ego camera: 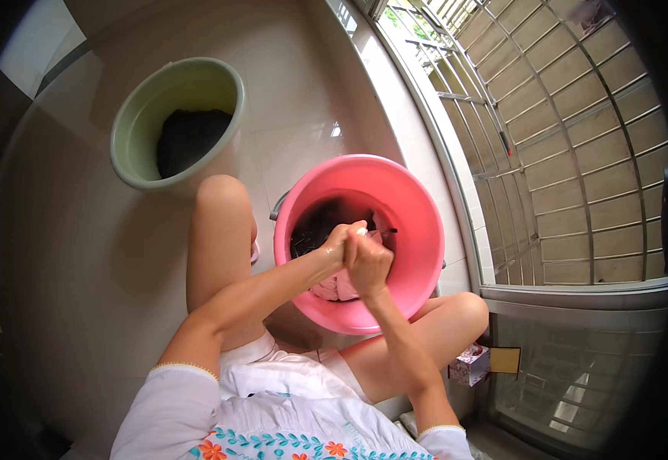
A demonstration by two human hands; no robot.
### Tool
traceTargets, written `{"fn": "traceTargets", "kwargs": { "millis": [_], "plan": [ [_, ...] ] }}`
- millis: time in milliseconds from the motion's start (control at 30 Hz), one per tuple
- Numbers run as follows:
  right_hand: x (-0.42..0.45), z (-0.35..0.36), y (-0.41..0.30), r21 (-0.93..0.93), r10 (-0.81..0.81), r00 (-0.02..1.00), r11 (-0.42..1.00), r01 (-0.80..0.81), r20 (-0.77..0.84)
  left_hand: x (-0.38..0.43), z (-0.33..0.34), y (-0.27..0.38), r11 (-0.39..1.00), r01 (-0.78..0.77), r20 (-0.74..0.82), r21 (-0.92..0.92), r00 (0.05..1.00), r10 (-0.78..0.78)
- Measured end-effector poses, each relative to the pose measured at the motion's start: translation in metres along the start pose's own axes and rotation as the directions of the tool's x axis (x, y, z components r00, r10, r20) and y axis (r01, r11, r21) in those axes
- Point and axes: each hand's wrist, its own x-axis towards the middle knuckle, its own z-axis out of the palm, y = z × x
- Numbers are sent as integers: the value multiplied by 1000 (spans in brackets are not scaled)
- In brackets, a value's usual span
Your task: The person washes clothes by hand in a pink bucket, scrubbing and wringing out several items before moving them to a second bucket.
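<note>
Over a pink plastic bucket [420,213], my left hand [339,244] and my right hand [370,261] are pressed closely together. Both fists are closed around pink wet cloth [334,287], which shows above and below them. A small white bit, perhaps foam, appears between the fingers. Wet shine covers the skin of both hands. Dark contents [316,227], looking like cloth in water, lie in the left part of the bucket. My fingers hide much of the gripped cloth.
A pale green tub [132,138] with dark contents [193,141] stands at the upper left on the tiled floor [293,69]. Along the right run a window ledge and metal bars [564,126]. A patterned box [469,366] sits near my right knee. My knees flank the bucket.
</note>
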Motion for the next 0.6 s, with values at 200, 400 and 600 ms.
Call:
{"fn": "traceTargets", "kwargs": {
  "millis": [200,400,600],
  "plan": [
    [13,-7,40,409,435,873,772,-487,219,-31,44,13,910,-164,-21,381,982,186],
    [12,-45,58,579,430,614,227,-783,662,-46,48,43,969,-36,-30,243,999,45],
    [9,-49,53,616,418,657,251,-747,627,-42,32,44,971,-132,-9,201,991,137]
  ]
}}
